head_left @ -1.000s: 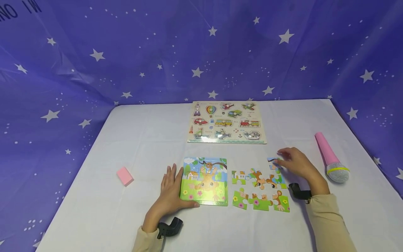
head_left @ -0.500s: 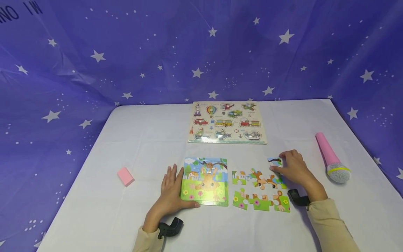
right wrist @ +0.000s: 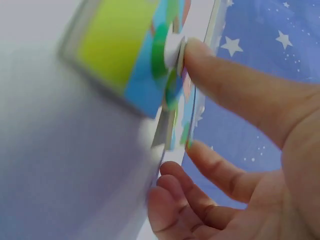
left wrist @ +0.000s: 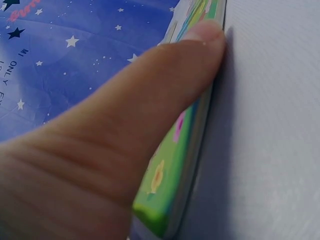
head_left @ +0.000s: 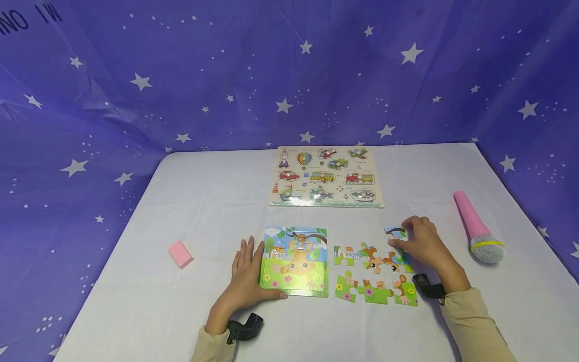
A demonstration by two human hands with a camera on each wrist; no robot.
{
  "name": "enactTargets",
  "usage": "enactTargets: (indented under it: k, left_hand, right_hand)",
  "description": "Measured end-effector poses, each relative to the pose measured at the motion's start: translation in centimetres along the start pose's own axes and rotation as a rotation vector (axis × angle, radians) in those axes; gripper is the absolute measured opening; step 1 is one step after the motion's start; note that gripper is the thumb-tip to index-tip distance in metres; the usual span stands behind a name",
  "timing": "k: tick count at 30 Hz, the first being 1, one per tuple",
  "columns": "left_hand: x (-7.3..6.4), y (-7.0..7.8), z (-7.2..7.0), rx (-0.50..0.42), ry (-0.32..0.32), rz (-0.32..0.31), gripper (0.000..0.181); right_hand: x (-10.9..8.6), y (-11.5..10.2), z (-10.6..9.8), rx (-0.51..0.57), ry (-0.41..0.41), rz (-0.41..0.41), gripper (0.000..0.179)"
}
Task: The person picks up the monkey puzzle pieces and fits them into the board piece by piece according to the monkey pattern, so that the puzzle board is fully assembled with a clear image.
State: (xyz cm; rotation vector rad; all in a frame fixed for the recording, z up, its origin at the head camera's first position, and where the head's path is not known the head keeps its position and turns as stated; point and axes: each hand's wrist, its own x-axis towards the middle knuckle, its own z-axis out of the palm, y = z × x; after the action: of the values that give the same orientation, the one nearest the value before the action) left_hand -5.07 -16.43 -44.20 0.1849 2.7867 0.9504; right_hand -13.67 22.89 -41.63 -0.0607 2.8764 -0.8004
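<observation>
A small square jigsaw board (head_left: 295, 274) with an animal picture lies flat in the middle of the table. My left hand (head_left: 244, 279) rests against it, fingers straight along its left side and thumb along its near edge; the left wrist view shows that thumb (left wrist: 185, 62) touching the board's rim. Right of the board lie several loose jigsaw pieces (head_left: 374, 295) with green, flower and monkey parts. At their far right corner my right hand (head_left: 425, 241) pinches a blue jigsaw piece (head_left: 395, 233) with a dark branch between thumb and forefinger. The other right fingers curl loosely.
Behind lies a wrapped peg puzzle (head_left: 326, 190) with vehicle pictures. A pink toy microphone (head_left: 472, 216) lies right of my right hand, a pink block (head_left: 181, 254) at the left. A starry purple cloth (head_left: 253, 70) hangs behind the white-covered table (head_left: 217, 191).
My right hand has shifted slightly right and nearer, uncovering more of the branch piece, with its fingers now at that piece's edges. My left hand and the board stay put.
</observation>
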Motion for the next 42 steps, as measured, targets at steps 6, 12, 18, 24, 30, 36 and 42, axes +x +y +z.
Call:
enactTargets:
  k: [6, 12, 18, 24, 30, 36, 42]
  left_hand:
    - [0.01, -0.01, 0.01, -0.003, 0.003, 0.001, 0.125]
    - [0.01, -0.02, 0.03, -0.001, -0.002, 0.001, 0.125]
    - [0.03, -0.03, 0.03, -0.001, -0.001, 0.0, 0.125]
    - [0.03, -0.02, 0.0, -0.003, -0.003, -0.001, 0.125]
    - [0.03, -0.08, 0.04, 0.001, 0.002, 0.006, 0.125]
    - [0.02, -0.06, 0.03, -0.001, -0.002, 0.004, 0.125]
    - [0.05, -0.02, -0.01, 0.003, 0.001, 0.007, 0.125]
  right_hand:
    - [0.01, 0.13, 0.05, 0.022, 0.014, -0.017, 0.057]
    - [-0.03, 0.11, 0.14, 0.044, 0.007, -0.006, 0.058]
    - [0.0, 0.04, 0.22, 0.037, 0.02, -0.048, 0.059]
    - [0.02, 0.07, 0.21, 0.066, -0.015, -0.076, 0.045]
    - [0.08, 0.2, 0.2, 0.084, -0.059, -0.075, 0.038]
    - [0.19, 0.18, 0.16, 0.089, -0.065, -0.065, 0.038]
    - [0.25, 0.23, 0.13, 0.095, -0.061, -0.056, 0.036]
